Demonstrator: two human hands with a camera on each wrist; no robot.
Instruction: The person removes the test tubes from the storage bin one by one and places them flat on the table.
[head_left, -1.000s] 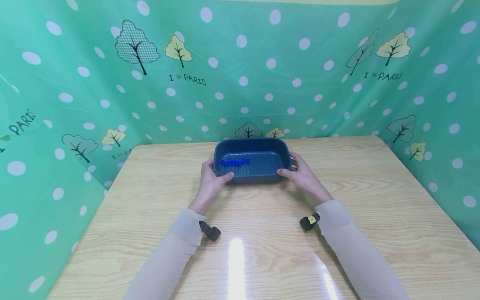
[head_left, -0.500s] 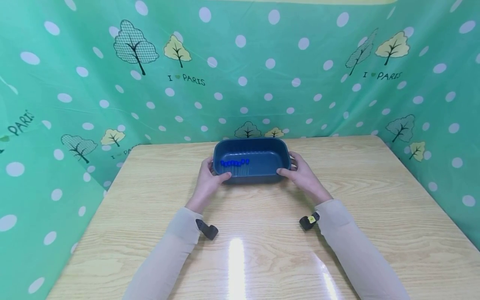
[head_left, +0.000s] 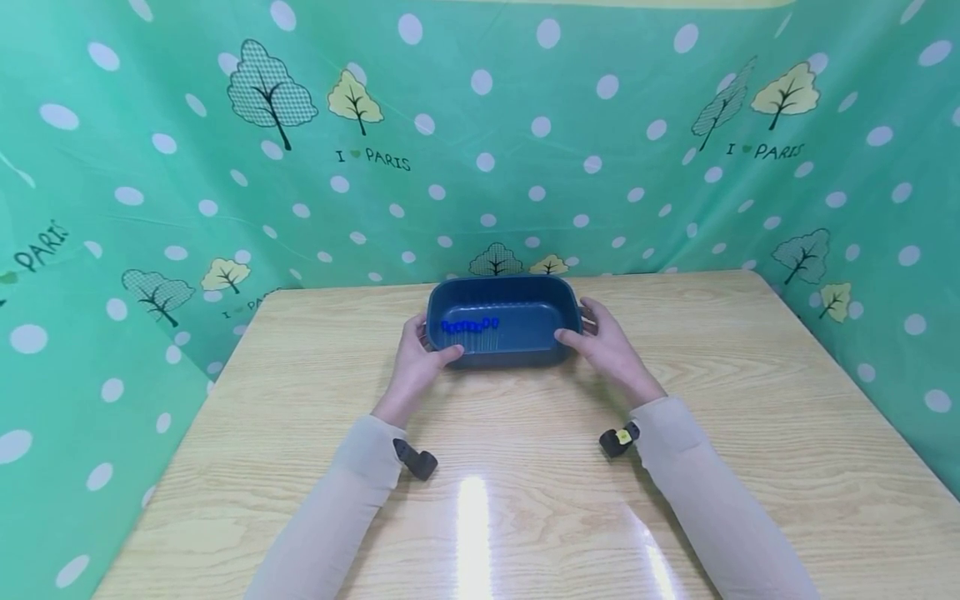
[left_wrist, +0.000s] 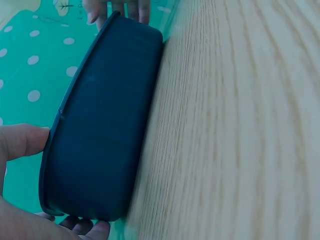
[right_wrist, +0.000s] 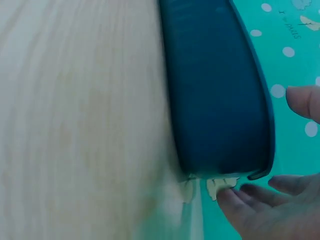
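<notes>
We see one bin [head_left: 528,330], dark blue, oblong and open at the top, with rounded corners, a thin lip and ribbing on part of its floor. A row of small bright blue marks [head_left: 468,326] shows inside, toward the left end (too small for us to say what they are). It sits upright on the pale wood-grain tabletop [head_left: 525,508], near the far edge, in front of a green dotted curtain [head_left: 483,167].

We find the left hand [head_left: 416,362] clamped on the bin's left end: its thumb presses the lip at the near side, and its fingers bend around the end wall. The right hand [head_left: 611,354] is spread at the other end; from the right wrist we see its thumb standing clear of the lip and its fingers apart, just beside the end wall, though we cannot tell whether any fingertip touches.

The bin lies between the two hands, its long side facing us. A small black camera [head_left: 416,460] sits at the left cuff, and another [head_left: 617,442] at the right.
</notes>
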